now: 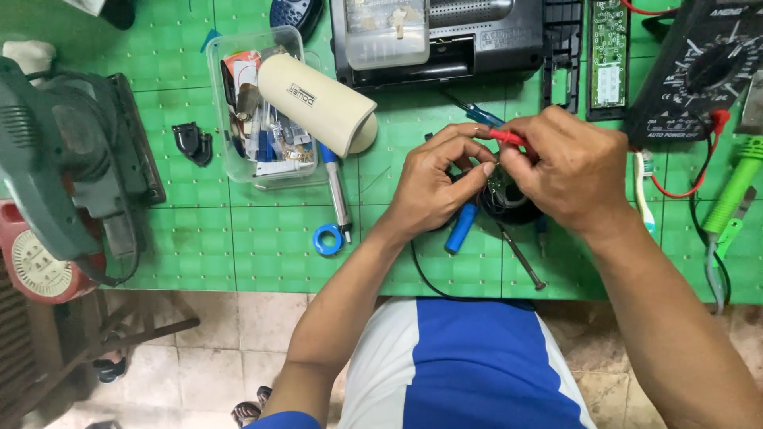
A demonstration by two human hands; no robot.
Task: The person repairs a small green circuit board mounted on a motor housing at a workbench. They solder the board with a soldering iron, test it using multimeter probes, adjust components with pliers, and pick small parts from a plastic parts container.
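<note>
Head view looks down on our green cutting mat (pixel 262 262), crowded on every side. At the left sits a grey-green power sander (pixel 67 159) above a red round device (pixel 36 266). A clear plastic tub (pixel 254 111) of small parts carries a cream cylinder (pixel 318 103) lying across it. Just below the tub lie a pen-like tool (pixel 338 191) and a blue tape ring (pixel 327 240). A black radio casing (pixel 445 36) lies along the top edge, a green circuit board (pixel 610 52) beside it, and a black multimeter (pixel 703 67) at the top right with its red lead (pixel 699 179) looping down. A green-handled tool (pixel 735 187) lies at the far right.

Our left hand (pixel 433 187) curls round a small black round part (pixel 505 199) at mid-mat, thumb and forefinger pinched close on its upper edge. Our right hand (pixel 568 171) is closed on a red probe (pixel 509 139), its tip meeting the part between the two hands. A blue cylinder (pixel 461 226) pokes out under the left hand, and a thin screwdriver (pixel 520 258) lies just below the part.

Both hands cover most of the part, so we cannot make out its details or exactly where the probe touches. The multimeter and sander are cut off by the frame.
</note>
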